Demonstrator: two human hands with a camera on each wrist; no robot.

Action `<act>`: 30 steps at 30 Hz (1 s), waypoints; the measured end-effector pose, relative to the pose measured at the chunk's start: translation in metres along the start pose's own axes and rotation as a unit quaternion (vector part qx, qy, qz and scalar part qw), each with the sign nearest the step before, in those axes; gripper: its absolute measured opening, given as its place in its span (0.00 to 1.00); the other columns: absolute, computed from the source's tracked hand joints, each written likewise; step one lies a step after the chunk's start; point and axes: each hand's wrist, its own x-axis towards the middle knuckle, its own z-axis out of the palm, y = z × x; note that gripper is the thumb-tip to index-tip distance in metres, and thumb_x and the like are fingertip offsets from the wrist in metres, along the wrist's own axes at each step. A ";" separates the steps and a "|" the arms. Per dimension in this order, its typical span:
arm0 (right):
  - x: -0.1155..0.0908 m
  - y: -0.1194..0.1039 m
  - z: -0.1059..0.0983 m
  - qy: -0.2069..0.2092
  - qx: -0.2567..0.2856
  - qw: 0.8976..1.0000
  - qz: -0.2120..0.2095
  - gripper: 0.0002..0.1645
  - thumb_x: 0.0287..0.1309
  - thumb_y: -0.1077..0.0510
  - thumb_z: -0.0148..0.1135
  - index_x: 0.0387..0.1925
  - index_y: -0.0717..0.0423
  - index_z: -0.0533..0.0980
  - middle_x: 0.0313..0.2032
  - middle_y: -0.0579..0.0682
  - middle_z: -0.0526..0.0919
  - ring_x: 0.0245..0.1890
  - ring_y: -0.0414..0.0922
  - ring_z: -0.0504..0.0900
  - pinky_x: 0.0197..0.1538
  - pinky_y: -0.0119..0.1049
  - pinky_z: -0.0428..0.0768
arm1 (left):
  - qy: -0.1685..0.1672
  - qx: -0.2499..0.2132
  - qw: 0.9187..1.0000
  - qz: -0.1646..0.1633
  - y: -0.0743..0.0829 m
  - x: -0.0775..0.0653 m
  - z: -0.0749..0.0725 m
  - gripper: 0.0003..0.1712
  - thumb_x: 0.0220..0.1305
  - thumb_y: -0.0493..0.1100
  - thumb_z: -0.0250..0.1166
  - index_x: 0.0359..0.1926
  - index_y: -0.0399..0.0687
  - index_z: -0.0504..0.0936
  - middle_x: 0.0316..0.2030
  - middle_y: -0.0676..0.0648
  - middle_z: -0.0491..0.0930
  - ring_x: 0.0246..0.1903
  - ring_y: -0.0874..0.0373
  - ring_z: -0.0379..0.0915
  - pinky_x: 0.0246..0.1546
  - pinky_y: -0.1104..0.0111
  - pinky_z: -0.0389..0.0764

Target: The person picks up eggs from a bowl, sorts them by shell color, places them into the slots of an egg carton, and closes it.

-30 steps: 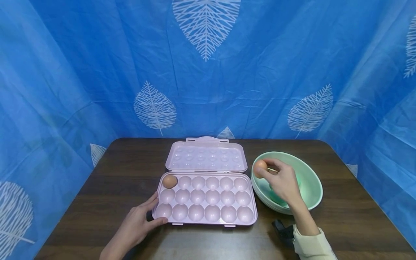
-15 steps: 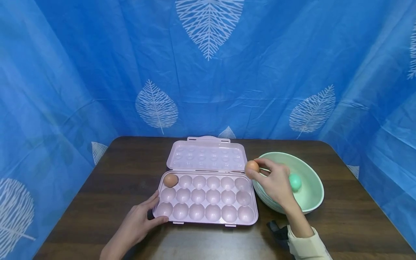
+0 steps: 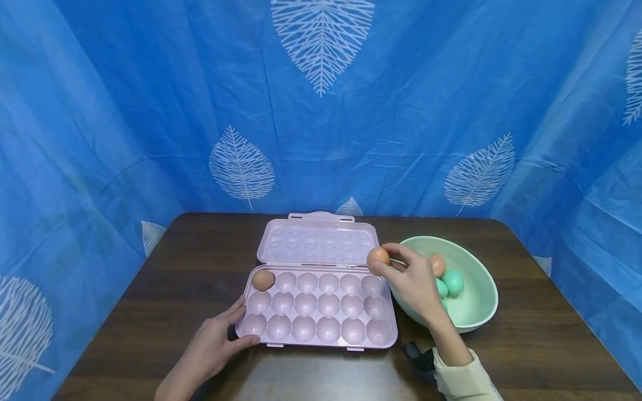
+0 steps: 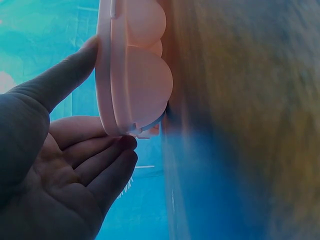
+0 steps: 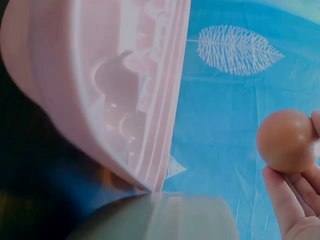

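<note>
My right hand (image 3: pixel 412 280) pinches a brown egg (image 3: pixel 378 259) between thumb and fingertips, above the right end of a pink egg tray (image 3: pixel 313 343). That same held egg (image 5: pixel 287 141) shows at the right of the right wrist view. The tray's lid (image 3: pixel 321 240) is folded back, and another brown egg (image 3: pixel 263 279) sits in its back left cup. My left hand (image 3: pixel 210 346) touches the tray's front left corner, thumb at the front edge and fingers along the side. In the left wrist view the straight thumb (image 4: pixel 72 72) meets the rim, the other fingers relaxed.
A pale green bowl (image 3: pixel 478 278) stands right of the tray, close to it. Inside it are a brown egg (image 3: pixel 437 265) and several green eggs (image 3: pixel 453 283), partly hidden by the right hand. A blue leaf-patterned curtain (image 3: pixel 321 139) surrounds the dark wooden table (image 3: pixel 200 262).
My right hand has moved left with its brown egg, from over the bowl to the tray's right end. More eggs in the bowl now show. The left hand keeps its place.
</note>
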 end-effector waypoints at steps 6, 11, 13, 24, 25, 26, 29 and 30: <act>0.000 -0.003 0.008 -0.005 0.017 1.000 -0.007 0.24 0.48 0.48 0.69 0.46 0.55 0.77 0.42 0.47 0.79 0.44 0.44 0.77 0.48 0.38 0.77 | -0.004 -0.001 1.000 -0.006 -0.001 0.000 -0.001 0.48 0.42 0.62 0.70 0.60 0.37 0.69 0.62 0.41 0.62 0.57 0.43 0.64 0.54 0.51 0.67; 0.000 -0.003 0.014 -0.004 0.012 1.000 -0.020 0.23 0.48 0.50 0.69 0.45 0.57 0.78 0.40 0.49 0.80 0.41 0.44 0.78 0.47 0.37 0.78 | -0.002 -0.003 1.000 -0.004 -0.001 0.000 0.000 0.47 0.43 0.60 0.70 0.60 0.37 0.69 0.63 0.42 0.62 0.58 0.44 0.64 0.55 0.52 0.66; -0.002 -0.005 0.015 -0.007 0.008 1.000 -0.017 0.22 0.48 0.51 0.69 0.44 0.57 0.78 0.39 0.49 0.80 0.40 0.45 0.79 0.46 0.38 0.78 | -0.004 -0.007 1.000 -0.008 0.000 0.000 0.000 0.47 0.43 0.60 0.70 0.60 0.39 0.69 0.63 0.43 0.62 0.58 0.45 0.63 0.55 0.52 0.66; -0.008 -0.044 0.027 -0.016 0.047 0.999 -0.008 0.17 0.48 0.64 0.67 0.42 0.66 0.76 0.38 0.57 0.80 0.40 0.51 0.79 0.46 0.45 0.78 | -0.014 -0.009 1.000 -0.018 0.001 0.000 -0.001 0.48 0.43 0.61 0.69 0.61 0.39 0.68 0.64 0.43 0.60 0.59 0.44 0.62 0.55 0.52 0.65; -0.008 -0.045 0.029 -0.016 0.052 0.998 -0.009 0.17 0.49 0.64 0.67 0.42 0.66 0.76 0.38 0.57 0.80 0.40 0.51 0.80 0.46 0.45 0.78 | -0.013 -0.008 1.000 -0.019 0.001 0.000 -0.001 0.48 0.43 0.62 0.69 0.61 0.39 0.68 0.64 0.43 0.61 0.59 0.44 0.62 0.55 0.51 0.66; -0.008 -0.045 0.031 -0.017 0.055 0.998 -0.011 0.17 0.49 0.64 0.67 0.41 0.65 0.76 0.38 0.57 0.80 0.40 0.51 0.80 0.46 0.45 0.78 | -0.013 -0.008 1.000 -0.022 0.001 0.001 -0.001 0.48 0.43 0.62 0.69 0.61 0.40 0.68 0.64 0.43 0.61 0.59 0.44 0.62 0.55 0.51 0.66; -0.007 -0.048 0.037 -0.016 0.063 0.998 -0.024 0.16 0.49 0.63 0.67 0.40 0.66 0.76 0.37 0.57 0.80 0.40 0.51 0.80 0.47 0.44 0.78 | -0.010 -0.005 1.000 -0.019 0.000 0.001 0.000 0.48 0.42 0.62 0.70 0.61 0.39 0.69 0.63 0.43 0.61 0.59 0.44 0.62 0.55 0.51 0.66; -0.007 -0.049 0.039 -0.016 0.066 0.997 -0.028 0.16 0.49 0.63 0.67 0.40 0.66 0.76 0.37 0.57 0.80 0.40 0.51 0.80 0.48 0.44 0.78 | -0.010 -0.005 1.000 -0.018 0.000 0.001 0.000 0.48 0.42 0.62 0.69 0.61 0.39 0.69 0.63 0.43 0.61 0.58 0.44 0.62 0.54 0.51 0.66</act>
